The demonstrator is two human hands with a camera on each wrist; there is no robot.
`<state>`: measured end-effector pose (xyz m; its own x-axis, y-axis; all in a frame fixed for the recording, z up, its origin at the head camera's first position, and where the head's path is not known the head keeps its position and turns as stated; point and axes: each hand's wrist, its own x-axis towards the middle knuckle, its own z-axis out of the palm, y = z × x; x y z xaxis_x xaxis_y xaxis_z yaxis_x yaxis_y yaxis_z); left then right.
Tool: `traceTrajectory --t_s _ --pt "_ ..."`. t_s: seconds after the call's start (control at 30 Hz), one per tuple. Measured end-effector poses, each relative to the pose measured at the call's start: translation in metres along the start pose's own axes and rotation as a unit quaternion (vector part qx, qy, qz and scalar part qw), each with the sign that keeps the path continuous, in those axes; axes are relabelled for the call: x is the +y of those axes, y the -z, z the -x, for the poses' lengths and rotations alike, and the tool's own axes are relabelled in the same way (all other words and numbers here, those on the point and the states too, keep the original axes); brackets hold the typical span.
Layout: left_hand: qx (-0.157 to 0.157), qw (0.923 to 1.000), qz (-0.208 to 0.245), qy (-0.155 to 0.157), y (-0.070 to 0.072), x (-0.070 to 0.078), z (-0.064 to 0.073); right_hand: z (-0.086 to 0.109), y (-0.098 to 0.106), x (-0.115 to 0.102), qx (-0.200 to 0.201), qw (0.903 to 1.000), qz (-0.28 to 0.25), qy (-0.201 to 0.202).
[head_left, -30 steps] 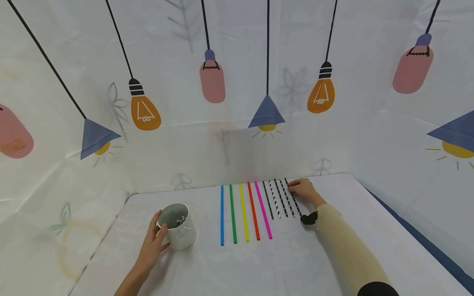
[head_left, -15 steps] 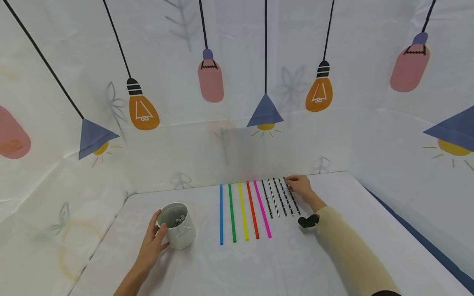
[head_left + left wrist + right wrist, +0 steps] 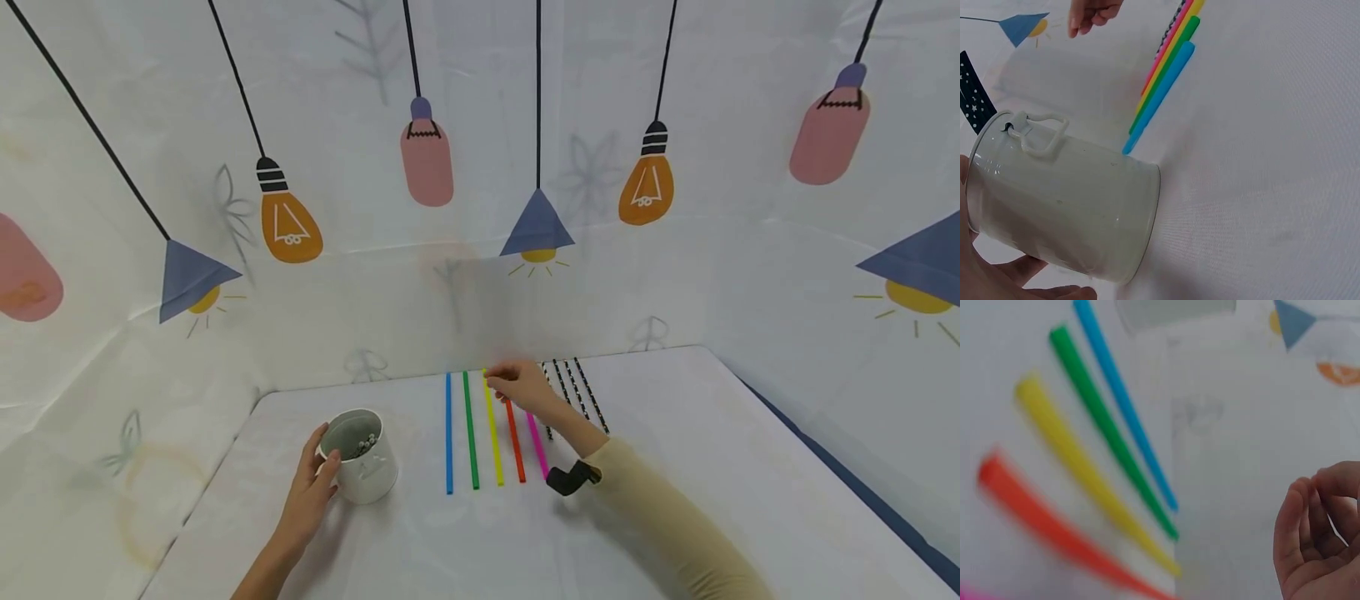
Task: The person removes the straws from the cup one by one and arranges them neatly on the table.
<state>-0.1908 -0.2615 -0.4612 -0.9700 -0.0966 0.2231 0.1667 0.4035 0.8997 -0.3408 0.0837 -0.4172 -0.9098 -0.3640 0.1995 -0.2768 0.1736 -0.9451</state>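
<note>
My left hand (image 3: 300, 504) grips a small white pail (image 3: 371, 479) from its left side, thumb and fingers around the wall. Small silvery pieces (image 3: 367, 445) lie inside. In the left wrist view the pail (image 3: 1072, 200) shows a loop handle (image 3: 1047, 139) on its side. My right hand (image 3: 521, 387) hovers over the far part of the straw row, fingertips near the top of the yellow straw (image 3: 494, 446). In the right wrist view its fingers (image 3: 1288, 528) are loosely curled toward the thumb, with nothing visible between them.
Blue (image 3: 449, 442), green (image 3: 471, 433), red (image 3: 516, 454) and pink (image 3: 537, 450) straws lie side by side on the white table (image 3: 450, 550). Several shorter black-and-white straws (image 3: 592, 395) continue the row rightward. A printed white cloth wall (image 3: 465, 308) stands behind.
My right hand has left the rightmost patterned straw and moved left across the row to above the red and yellow straws. My left hand stays on the pail.
</note>
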Motion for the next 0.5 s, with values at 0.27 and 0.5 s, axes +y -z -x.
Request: traceTrajectory --t_s 0.27,0.5 --pt "-0.030 0.9977 0.049 -0.036 0.006 -0.004 -0.003 0.012 -0.072 -0.030 -0.090 0.9953 0.010 0.035" --pt "-0.048 0.9975 0.039 -0.033 0.011 -0.009 -0.006 0.019 -0.119 -0.042 -0.142 0.9864 0.014 0.081"
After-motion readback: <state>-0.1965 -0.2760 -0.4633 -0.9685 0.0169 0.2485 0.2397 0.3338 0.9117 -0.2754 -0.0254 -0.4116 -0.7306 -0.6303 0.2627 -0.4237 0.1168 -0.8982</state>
